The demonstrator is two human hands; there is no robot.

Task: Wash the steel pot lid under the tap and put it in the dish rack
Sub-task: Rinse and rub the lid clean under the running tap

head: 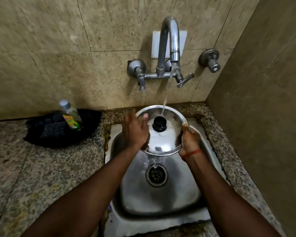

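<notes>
The steel pot lid (167, 139), with a black knob at its middle, is held tilted over the steel sink (186, 190). Water runs from the curved tap (169, 36) onto the lid beside the knob. My right hand (190, 141) grips the lid's right rim, thumb over the edge. My left hand (135, 130) lies flat against the lid's left side with straight fingers. No dish rack is in view.
A black tub (41, 141) on the granite counter at the left holds a scrub sponge (54, 130) and a dish soap bottle (71, 115). Tiled walls close in behind and on the right. A separate valve knob (210, 59) sticks out of the wall.
</notes>
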